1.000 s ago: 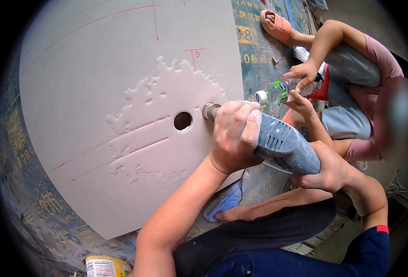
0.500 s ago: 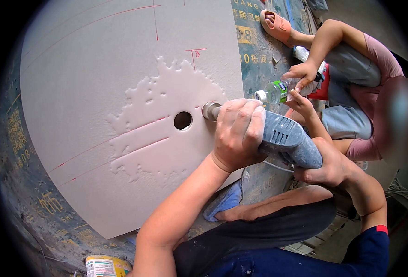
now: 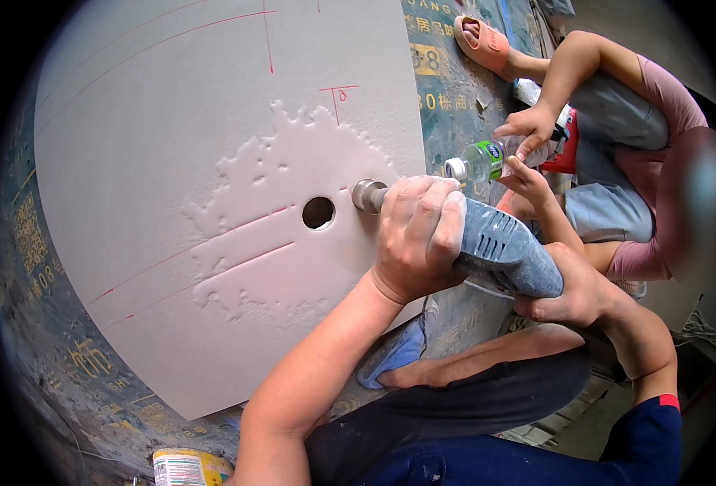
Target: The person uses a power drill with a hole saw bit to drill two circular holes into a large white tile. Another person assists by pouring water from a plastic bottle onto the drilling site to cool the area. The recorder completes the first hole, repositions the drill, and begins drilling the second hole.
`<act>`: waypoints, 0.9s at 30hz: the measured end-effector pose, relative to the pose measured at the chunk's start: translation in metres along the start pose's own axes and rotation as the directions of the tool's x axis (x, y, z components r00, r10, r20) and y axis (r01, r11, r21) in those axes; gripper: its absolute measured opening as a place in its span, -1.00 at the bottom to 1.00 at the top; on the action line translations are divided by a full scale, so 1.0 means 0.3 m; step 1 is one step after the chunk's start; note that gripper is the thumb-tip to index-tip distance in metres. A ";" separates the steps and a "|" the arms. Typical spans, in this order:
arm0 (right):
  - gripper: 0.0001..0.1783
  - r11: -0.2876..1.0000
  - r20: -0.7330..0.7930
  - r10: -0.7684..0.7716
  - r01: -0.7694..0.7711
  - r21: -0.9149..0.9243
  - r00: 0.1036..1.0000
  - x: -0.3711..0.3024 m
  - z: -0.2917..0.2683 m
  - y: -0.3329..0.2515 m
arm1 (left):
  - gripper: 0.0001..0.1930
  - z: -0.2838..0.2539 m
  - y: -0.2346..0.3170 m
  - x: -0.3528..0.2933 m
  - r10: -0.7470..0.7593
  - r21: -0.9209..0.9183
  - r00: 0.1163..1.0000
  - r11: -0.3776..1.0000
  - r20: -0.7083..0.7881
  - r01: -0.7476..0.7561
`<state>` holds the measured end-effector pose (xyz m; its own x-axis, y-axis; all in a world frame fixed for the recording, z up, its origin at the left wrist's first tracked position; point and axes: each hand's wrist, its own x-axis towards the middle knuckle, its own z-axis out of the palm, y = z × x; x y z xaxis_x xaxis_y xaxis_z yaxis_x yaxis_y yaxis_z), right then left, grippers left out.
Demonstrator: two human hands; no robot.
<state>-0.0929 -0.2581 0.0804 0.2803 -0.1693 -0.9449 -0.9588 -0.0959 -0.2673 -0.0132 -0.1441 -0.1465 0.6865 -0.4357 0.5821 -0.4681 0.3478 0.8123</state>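
Observation:
A dusty blue-grey power drill (image 3: pixel 510 247) with a silver cylindrical core bit (image 3: pixel 368 196) is in both my hands. My left hand (image 3: pixel 421 227) wraps round its front end, just behind the bit. My right hand (image 3: pixel 564 296) grips the rear; its fingers are partly hidden by the tool. The bit's rim meets a large pale tile (image 3: pixel 131 202), right beside a round hole (image 3: pixel 319 213) cut through it. Milky water (image 3: pixel 293 174) with ragged edges lies around the hole and bit. Red lines run across the tile.
To the right, a crouching person's hands (image 3: pixel 532 134) hold a clear bottle (image 3: pixel 479 162) with a green label and white cap, near the drill. A blue slipper (image 3: pixel 394 352) is on my foot by the tile's edge. A yellow bucket (image 3: pixel 188 468) stands at lower left.
The view has shifted very slightly. The drill, both hands and the other person's bottle keep nearly the same places.

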 end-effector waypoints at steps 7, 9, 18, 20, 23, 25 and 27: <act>-0.56 0.998 -0.012 -0.054 0.054 -0.024 0.998 0.003 0.010 0.021 | -0.39 0.000 0.001 -0.012 0.007 0.019 1.000 1.000 -0.007 -0.007; -0.56 0.998 -0.016 -0.044 0.044 -0.038 0.999 0.000 0.014 0.027 | -0.40 0.000 0.001 -0.016 0.013 0.023 1.000 1.000 -0.003 -0.013; -0.60 0.993 -0.046 -0.077 0.072 -0.096 0.996 0.001 0.037 0.037 | -0.47 -0.005 0.007 -0.026 0.029 0.035 1.000 0.999 -0.003 -0.029; -0.60 0.990 -0.049 -0.086 0.080 -0.113 0.995 0.001 0.040 0.037 | -0.48 -0.008 0.008 -0.028 0.027 0.029 1.000 0.999 0.001 -0.027; -0.62 0.987 -0.049 -0.101 0.094 -0.131 0.994 0.001 0.044 0.035 | -0.49 -0.009 0.007 -0.034 0.029 0.027 1.000 0.999 -0.003 -0.028; -0.63 0.987 -0.054 -0.104 0.096 -0.127 0.993 -0.001 0.053 0.032 | -0.50 -0.010 0.007 -0.039 0.031 0.030 0.999 0.999 -0.007 -0.031; -0.63 0.984 -0.061 -0.126 0.117 -0.135 0.990 0.000 0.060 0.036 | -0.52 -0.012 0.008 -0.045 0.034 0.035 0.999 0.999 -0.008 -0.033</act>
<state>-0.1040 -0.2415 0.0741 0.4013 -0.2157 -0.8902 -0.9045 -0.2465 -0.3481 -0.0216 -0.1344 -0.1525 0.6747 -0.4171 0.6089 -0.5102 0.3325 0.7932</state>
